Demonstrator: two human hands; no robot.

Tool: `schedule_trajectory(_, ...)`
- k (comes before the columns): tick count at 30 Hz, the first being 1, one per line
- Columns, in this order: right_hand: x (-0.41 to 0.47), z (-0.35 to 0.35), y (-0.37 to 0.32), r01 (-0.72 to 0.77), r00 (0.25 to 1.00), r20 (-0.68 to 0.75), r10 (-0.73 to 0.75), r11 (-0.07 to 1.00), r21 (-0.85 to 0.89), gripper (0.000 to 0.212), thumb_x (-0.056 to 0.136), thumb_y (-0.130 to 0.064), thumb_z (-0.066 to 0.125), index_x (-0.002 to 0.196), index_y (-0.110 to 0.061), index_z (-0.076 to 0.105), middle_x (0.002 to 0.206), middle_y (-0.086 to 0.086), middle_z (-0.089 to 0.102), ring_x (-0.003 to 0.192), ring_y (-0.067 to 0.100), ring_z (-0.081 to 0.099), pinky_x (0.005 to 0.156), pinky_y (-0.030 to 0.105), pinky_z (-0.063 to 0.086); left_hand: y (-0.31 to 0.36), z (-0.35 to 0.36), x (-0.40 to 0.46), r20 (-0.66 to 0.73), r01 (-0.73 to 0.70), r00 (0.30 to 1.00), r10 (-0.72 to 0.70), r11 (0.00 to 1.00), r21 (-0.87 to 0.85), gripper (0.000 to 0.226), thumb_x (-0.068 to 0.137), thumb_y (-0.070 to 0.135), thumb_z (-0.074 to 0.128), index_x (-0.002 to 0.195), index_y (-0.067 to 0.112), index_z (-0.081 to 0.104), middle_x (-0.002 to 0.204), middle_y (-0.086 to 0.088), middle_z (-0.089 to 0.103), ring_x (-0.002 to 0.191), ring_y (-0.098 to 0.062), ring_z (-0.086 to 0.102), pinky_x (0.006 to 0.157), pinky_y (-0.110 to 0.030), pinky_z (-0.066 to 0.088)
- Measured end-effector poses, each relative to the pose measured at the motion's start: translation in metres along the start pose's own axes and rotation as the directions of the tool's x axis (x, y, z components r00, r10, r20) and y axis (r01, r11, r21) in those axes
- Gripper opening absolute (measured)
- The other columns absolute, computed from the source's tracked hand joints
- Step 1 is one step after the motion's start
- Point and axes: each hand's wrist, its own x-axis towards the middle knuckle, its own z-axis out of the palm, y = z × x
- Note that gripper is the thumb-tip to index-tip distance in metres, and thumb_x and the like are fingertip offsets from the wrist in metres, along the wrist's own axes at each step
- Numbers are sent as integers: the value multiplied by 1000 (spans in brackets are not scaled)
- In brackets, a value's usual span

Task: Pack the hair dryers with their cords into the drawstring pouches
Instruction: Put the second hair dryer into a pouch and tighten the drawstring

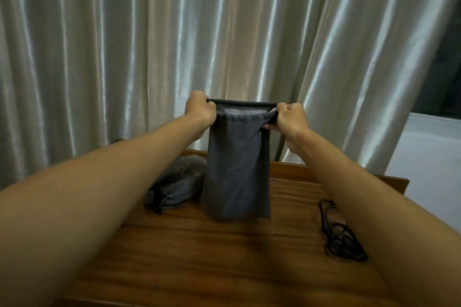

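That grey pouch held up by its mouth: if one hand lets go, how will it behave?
Likely floppy: the grey pouch hangs limp and flat from the left hand and right hand, with soft folds below the drawstring. Probably light, since it hangs straight without sagging or bulging. On one grip, the mouth would probably collapse shut.

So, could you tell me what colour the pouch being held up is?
Dark grey pouch, seen in the head view.

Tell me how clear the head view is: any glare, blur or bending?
Head view: dim light; bright streaks of glare on the curtain; the forearms near the lens look stretched and soft; the pouch held up by both hands is fairly clear; the cord on the table is slightly blurred.
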Motion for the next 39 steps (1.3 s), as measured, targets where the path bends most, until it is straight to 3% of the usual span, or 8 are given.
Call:
schedule_trajectory(6, 27, -11, 50, 6, 998, -66, -6, 1000, -11, 37, 102, -2, 38, 69, -5, 55, 82, 10, 60, 82, 22, 64, 74, 32, 61, -23, 43, -4, -1, -135, 991, 135, 990, 47, 27, 98, 0, 42, 97, -7, 68, 95, -26, 66, 92, -37, 62, 77, -42, 51)
schedule_trajectory(11, 25, -30, 85, -23, 998, -56, 14, 984, -176, 24, 103, -12, 41, 89, -5, 59, 101, 19, 65, 98, 31, 66, 87, 48, 57, -50, 61, -19, 13, -187, 982, 187, 982, 29, 28, 99, 1, 42, 110, 0, 68, 98, -15, 67, 89, -24, 62, 77, -36, 53)
schedule_trajectory(13, 14, -39, 90, 16, 998, -55, -29, 974, -228, 23, 103, -12, 40, 92, -6, 59, 99, 18, 65, 93, 28, 66, 84, 37, 58, -56, 63, -28, 41, -209, 977, 209, 978, -2, 27, 99, 2, 41, 109, 2, 67, 96, -11, 64, 89, -23, 61, 78, -35, 52)
schedule_trajectory(16, -19, -53, 96, 84, 995, -29, -101, 933, -349, 24, 103, -12, 38, 87, -12, 56, 83, 5, 59, 72, 12, 55, 52, 6, 43, -71, 56, -52, 132, -287, 951, 279, 957, 45, 23, 99, 3, 42, 101, 8, 64, 92, -6, 61, 81, -14, 55, 65, -18, 40)
schedule_trajectory(21, -80, -61, 125, 110, 993, 15, -115, 896, -431, 27, 102, -8, 36, 91, 0, 60, 90, 13, 61, 81, 21, 55, 69, 28, 44, -107, 43, -98, 264, -362, 909, 323, 925, 117, 20, 98, 3, 44, 102, 5, 63, 96, -9, 59, 90, -21, 54, 71, -26, 34)
schedule_trajectory(29, -139, -73, 174, 115, 991, 120, -62, 851, -512, 17, 103, -10, 38, 94, -6, 51, 82, 2, 58, 70, 14, 52, 55, 20, 42, -165, 31, -170, 412, -374, 875, 255, 896, 240, 10, 102, 23, 45, 109, 23, 53, 99, 1, 49, 93, -23, 56, 77, -34, 42)
schedule_trajectory(34, -153, -90, 190, 185, 965, 261, 22, 647, -740, 20, 106, -33, 35, 92, -22, 43, 81, -6, 59, 71, 16, 58, 56, 30, 42, -178, 9, -182, 504, -487, 841, 194, 677, 552, 44, 92, 66, 35, 113, 28, 43, 107, 8, 53, 92, -24, 63, 66, -36, 41)
schedule_trajectory(39, -159, -127, 195, 492, 856, 517, -16, 328, -806, 38, 98, -57, 37, 86, -26, 56, 78, -9, 62, 71, 10, 58, 66, 34, 50, -186, -23, -176, 650, -631, 731, 210, 570, 526, 30, 100, 54, 29, 93, 30, 44, 95, 10, 58, 88, -19, 62, 69, -37, 41)
